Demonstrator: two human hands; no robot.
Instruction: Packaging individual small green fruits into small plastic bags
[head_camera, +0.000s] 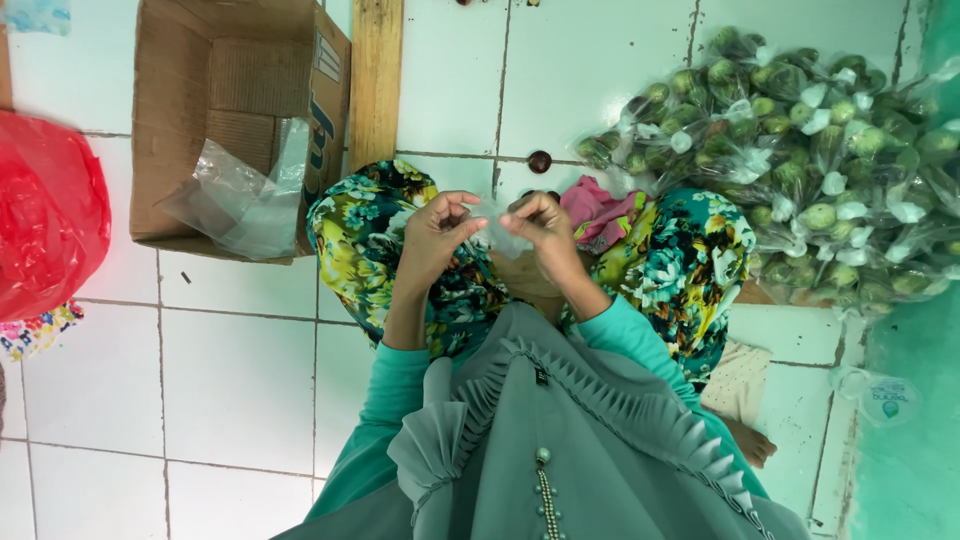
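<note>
Above lap: both hands (490, 228) pinch small clear crumpled plastic bag (497, 232).

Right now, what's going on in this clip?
A person sits on a white tiled floor, both hands raised over the lap. The left hand and right hand pinch a small clear plastic bag between the fingertips. To the person's right lies a heap of clear bags filled with green fruit. To the left, an open cardboard box holds loose clear plastic, with a red plastic bag beyond it.
</note>
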